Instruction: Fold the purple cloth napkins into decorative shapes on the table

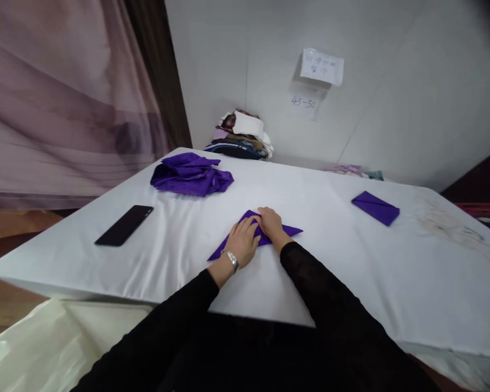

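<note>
Both hands work on a purple cloth napkin (265,240) folded into a flat, roughly triangular shape on the white-covered table (330,261). My left hand (242,239), with a silver watch at the wrist, lies over its left part with fingers stretched out. At the top fold, my right hand (270,222) has its fingers bent and closed on the cloth, close to the left fingertips. Pointed cloth ends show to the lower left and to the right. The part under my palms is hidden.
A crumpled pile of purple cloth (194,174) lies at the back left, with a black phone (124,225) nearer the left edge. A neatly folded purple napkin (375,207) rests at right. Behind the table, stacked clothes (245,136) stand against the wall. A curtain (65,103) hangs at left.
</note>
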Action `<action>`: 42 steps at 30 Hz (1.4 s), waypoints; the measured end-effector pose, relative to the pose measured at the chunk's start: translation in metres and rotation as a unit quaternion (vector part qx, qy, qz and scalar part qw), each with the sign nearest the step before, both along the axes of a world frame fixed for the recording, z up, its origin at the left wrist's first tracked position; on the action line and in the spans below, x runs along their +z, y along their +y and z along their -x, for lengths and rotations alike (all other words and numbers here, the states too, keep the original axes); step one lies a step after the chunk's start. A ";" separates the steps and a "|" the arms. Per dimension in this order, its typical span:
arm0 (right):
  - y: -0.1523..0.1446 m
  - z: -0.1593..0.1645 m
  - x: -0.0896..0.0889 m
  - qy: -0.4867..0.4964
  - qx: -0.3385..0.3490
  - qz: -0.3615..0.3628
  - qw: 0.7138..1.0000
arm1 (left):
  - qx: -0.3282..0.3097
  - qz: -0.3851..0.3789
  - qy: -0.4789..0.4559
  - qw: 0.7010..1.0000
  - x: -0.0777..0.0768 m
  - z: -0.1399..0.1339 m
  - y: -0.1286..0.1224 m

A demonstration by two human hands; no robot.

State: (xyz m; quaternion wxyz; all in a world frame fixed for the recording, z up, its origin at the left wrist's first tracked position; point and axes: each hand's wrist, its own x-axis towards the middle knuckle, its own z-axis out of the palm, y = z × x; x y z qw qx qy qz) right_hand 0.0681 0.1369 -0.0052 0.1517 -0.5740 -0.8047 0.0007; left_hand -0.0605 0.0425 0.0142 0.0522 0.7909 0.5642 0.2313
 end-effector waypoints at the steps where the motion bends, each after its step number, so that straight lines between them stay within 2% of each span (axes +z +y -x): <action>1: 0.000 0.000 0.000 -0.001 -0.001 -0.001 1.000 | -0.002 0.017 0.011 1.000 -0.004 -0.008 0.011; 5: 0.003 0.000 -0.002 0.004 -0.011 -0.006 1.000 | 0.024 0.080 0.074 0.994 -0.025 -0.019 0.039; 10: 0.006 -0.002 -0.005 0.027 0.002 -0.007 1.000 | 0.041 0.097 0.105 0.989 -0.037 -0.011 0.045; 18: 0.016 -0.029 -0.008 0.079 0.116 -0.031 0.990 | 0.044 0.073 0.126 0.988 -0.036 -0.013 0.043; 28: 0.027 -0.062 -0.009 0.116 0.150 -0.074 0.979 | 0.051 0.098 0.175 0.978 -0.029 -0.014 0.039; 33: 0.030 -0.067 -0.012 0.129 0.133 -0.099 0.978 | 0.051 0.097 0.172 0.979 -0.031 -0.013 0.040; 38: 0.034 -0.073 -0.012 0.104 0.101 -0.094 0.985 | 0.050 0.093 0.166 0.981 -0.032 -0.013 0.040; 42: 0.037 -0.092 -0.011 0.093 0.035 -0.076 0.992 | 0.048 0.102 0.159 0.981 -0.032 -0.013 0.040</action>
